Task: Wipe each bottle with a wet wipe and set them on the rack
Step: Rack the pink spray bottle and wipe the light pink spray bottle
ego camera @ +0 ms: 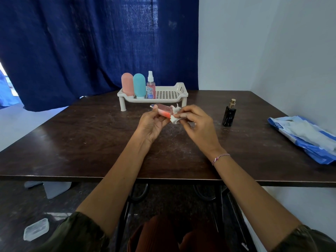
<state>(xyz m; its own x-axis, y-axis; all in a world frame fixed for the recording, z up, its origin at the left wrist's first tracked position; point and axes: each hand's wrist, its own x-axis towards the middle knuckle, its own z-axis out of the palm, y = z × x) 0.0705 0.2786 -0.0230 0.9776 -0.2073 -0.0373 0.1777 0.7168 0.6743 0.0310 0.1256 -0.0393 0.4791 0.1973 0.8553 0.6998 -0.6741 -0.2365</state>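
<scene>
Dark blue curtain (pixel 91 42) hangs behind the brown counter (pixel 72 142). At the far middle, a white slotted rack (pixel 169 95) carries a pink bottle (pixel 127 84), a teal bottle (pixel 139 85) and a small spray bottle (pixel 151 86), all standing at its left end. The left hand (pixel 151 124) grips a small bottle of reddish liquid (pixel 163 110), lying sideways just in front of the rack. The right hand (pixel 196 124) pinches a white wet wipe (pixel 175 115) against the bottle's right end. A black perfume bottle (pixel 229 115) stands upright further right, near a blue wipe pack (pixel 305 137).
</scene>
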